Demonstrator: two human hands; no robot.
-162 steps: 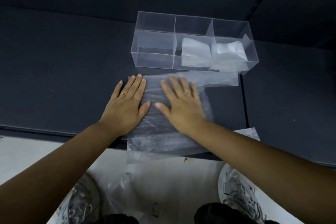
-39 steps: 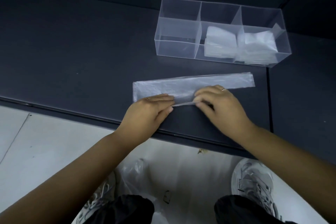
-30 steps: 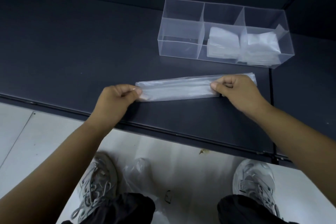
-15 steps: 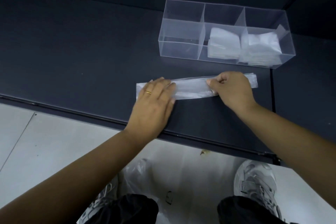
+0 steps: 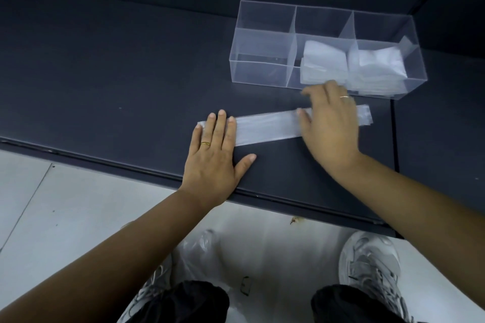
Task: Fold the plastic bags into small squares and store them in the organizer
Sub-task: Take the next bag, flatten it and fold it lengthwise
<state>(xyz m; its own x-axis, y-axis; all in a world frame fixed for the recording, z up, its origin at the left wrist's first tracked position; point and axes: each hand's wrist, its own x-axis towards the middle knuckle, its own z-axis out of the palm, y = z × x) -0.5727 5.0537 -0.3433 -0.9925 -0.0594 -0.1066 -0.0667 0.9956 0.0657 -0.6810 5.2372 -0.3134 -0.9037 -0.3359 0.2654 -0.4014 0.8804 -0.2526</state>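
A clear plastic bag (image 5: 267, 128), folded into a long narrow strip, lies flat on the dark table (image 5: 118, 73). My left hand (image 5: 215, 155) presses the strip's left end with straight fingers. My right hand (image 5: 330, 126) lies flat over the strip's right part, blurred by motion, fingers spread. Behind them stands the clear three-compartment organizer (image 5: 262, 39). Folded white bags (image 5: 324, 60) fill its middle compartment and more folded bags (image 5: 378, 65) fill the right one. The left compartment holds nothing.
The table's front edge (image 5: 288, 202) runs just below my hands. A seam (image 5: 393, 139) in the table runs right of the strip. On the pale floor lies another loose plastic bag (image 5: 199, 252) between my shoes (image 5: 372, 270).
My right hand has gone from pinching the strip to lying flat on it, sliding along. My left hand stays pressed flat on the left end.
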